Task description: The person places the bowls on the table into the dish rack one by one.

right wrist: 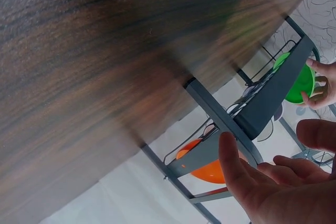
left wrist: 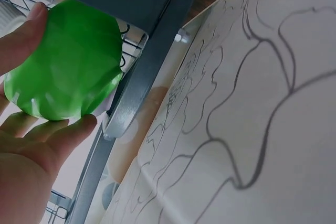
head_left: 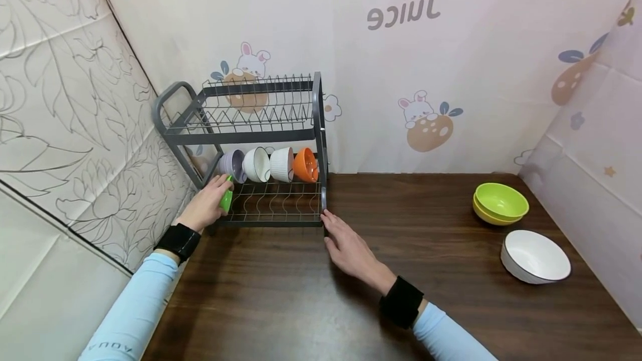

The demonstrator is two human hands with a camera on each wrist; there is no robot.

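The outstretched left hand [head_left: 207,205] grips a glossy, round green bowl [left wrist: 68,59] between thumb and fingers at the lower left of a dark-grey metal dish rack [head_left: 246,137], perhaps touching it. The right hand [head_left: 350,249], fingers extended, rests against the rack's right front post [head_left: 323,194].

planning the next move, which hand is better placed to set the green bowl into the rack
Probably the left hand: it grips the green bowl at the left end of the rack, while the right hand holds no bowl and touches the rack's right post.
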